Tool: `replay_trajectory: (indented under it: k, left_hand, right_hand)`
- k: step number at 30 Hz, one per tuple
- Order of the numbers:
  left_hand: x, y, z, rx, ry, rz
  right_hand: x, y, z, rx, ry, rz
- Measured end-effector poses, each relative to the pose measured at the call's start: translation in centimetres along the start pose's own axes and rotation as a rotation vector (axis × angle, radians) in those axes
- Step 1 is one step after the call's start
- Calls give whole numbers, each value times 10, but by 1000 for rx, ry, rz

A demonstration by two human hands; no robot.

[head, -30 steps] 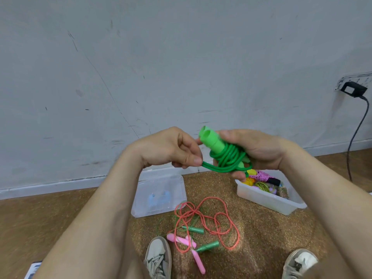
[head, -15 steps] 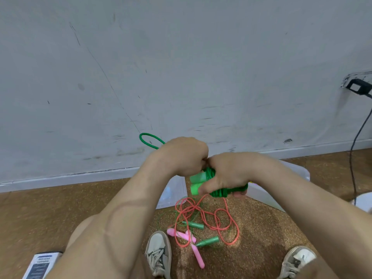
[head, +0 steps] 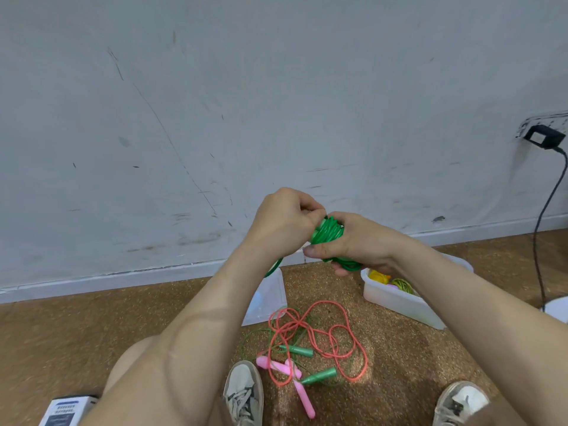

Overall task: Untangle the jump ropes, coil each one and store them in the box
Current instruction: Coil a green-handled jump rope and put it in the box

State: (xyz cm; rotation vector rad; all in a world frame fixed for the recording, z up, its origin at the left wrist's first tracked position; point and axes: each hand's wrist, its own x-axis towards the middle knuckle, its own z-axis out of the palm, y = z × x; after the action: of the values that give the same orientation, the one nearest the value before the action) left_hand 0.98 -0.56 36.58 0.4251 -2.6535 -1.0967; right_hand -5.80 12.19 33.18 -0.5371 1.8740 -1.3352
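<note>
A coiled bright green jump rope (head: 328, 238) is held up in front of the wall between both hands. My right hand (head: 353, 241) grips the bundle of coils. My left hand (head: 284, 221) pinches the rope's loose end at the top of the bundle; a green strand (head: 272, 269) hangs below the left wrist. On the floor lie a tangled orange-red rope (head: 322, 333) with pink handles (head: 289, 372) and a thin green rope with dark green handles (head: 318, 376). The clear plastic box (head: 399, 299), at the right, holds coiled ropes.
The box's clear lid (head: 267, 298) lies on the cork floor by the wall. My two shoes (head: 244, 392) stand near the tangle. A small carton (head: 66, 410) is at bottom left. A black cable (head: 541, 241) hangs from a wall plug at right.
Both hands have risen slightly with the green bundle. The loose green loop that stood up left of my left hand half a second ago now hangs below the left wrist.
</note>
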Motion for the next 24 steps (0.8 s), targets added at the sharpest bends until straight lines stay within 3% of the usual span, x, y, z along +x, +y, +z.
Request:
replay_trajectory:
  k: [4, 7, 11, 14, 16, 19, 21, 24]
  left_hand:
    - [-5, 0, 7, 80, -63, 96]
    - [-5, -1, 12, 85, -5, 178]
    - [0, -4, 10, -185, 125, 105]
    - [1, -5, 7, -184, 129, 62]
    - [0, -5, 6, -281, 80, -27]
    - [3, -10, -1, -645, -83, -209]
    - [4, -13, -5, -773, -170, -169]
    - [3, -10, -4, -859, -171, -48]
  right_hand:
    - [0, -1, 5, 103, 98, -28]
    - [0, -3, 5, 157, 209, -90]
    - [1, -7, 1, 244, 294, -147]
    - [0, -9, 0, 298, 315, -207]
    - [-1, -10, -2, 349, 298, -246]
    - [-4, -13, -6, 410, 224, -271]
    - [-8, -15, -10, 423, 113, -267]
    - [-15, -18, -15, 476, -31, -229]
